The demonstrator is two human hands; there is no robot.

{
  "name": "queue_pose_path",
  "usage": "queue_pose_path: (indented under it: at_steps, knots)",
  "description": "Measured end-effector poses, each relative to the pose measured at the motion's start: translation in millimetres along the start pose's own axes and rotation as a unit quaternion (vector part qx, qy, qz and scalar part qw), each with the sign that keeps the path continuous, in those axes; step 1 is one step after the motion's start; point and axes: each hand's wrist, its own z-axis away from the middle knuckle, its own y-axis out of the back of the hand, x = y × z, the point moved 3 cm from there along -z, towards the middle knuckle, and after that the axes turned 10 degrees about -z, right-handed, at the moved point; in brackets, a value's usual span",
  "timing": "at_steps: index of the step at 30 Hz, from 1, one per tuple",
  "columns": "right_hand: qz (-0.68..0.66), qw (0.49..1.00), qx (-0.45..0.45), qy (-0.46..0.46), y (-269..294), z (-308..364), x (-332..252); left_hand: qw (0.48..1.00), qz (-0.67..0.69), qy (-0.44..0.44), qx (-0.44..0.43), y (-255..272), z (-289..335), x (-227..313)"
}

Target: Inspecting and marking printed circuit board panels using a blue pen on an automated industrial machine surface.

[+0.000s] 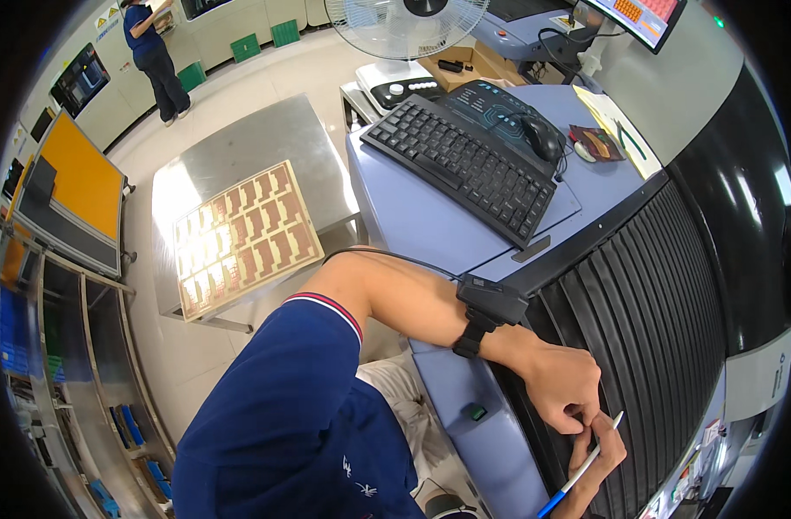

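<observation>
My left hand [561, 381] is curled with its thumb and fingers drawn together, over the black ribbed bellows cover [642, 337]. Whatever it may pinch is hidden. A black device is strapped to that wrist. Just below, my right hand [598, 458] bends up from the lower edge, its fingertips meeting those of the left. A slim white pen [593, 454] with a blue end slants across the right hand, held in its fingers.
A keyboard [464, 164] and a mouse [542, 138] lie on the blue machine top. Left of it, a metal table [283, 130] carries a copper-patterned panel [248, 233]. A fan [404, 26] stands behind. Shelving [88, 346] lines the left; a person [149, 52] stands far back.
</observation>
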Motion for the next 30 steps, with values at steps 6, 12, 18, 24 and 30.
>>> queue_pose_path:
  at_steps: [6,12,18,24,30]
  knots:
    - [-0.025,0.999,0.006,-0.019,0.5,-3.5,-6.6,0.977,0.184,0.11,-0.019,-6.0,-0.8,-8.3]
    - [0.006,0.999,0.001,0.052,5.7,-2.4,4.3,0.975,0.205,0.087,-0.021,-5.9,-5.5,-1.2]
    - [-0.046,0.995,0.059,-0.061,6.5,1.7,20.4,0.998,-0.052,-0.025,0.039,-5.2,3.4,6.5]
    - [-0.002,0.997,0.042,-0.059,3.9,4.8,15.0,0.993,-0.101,0.001,0.055,-4.0,0.3,-6.4]
    - [0.02,0.998,0.035,-0.043,6.0,8.0,26.8,0.989,-0.114,0.029,0.09,16.5,-5.5,-15.3]
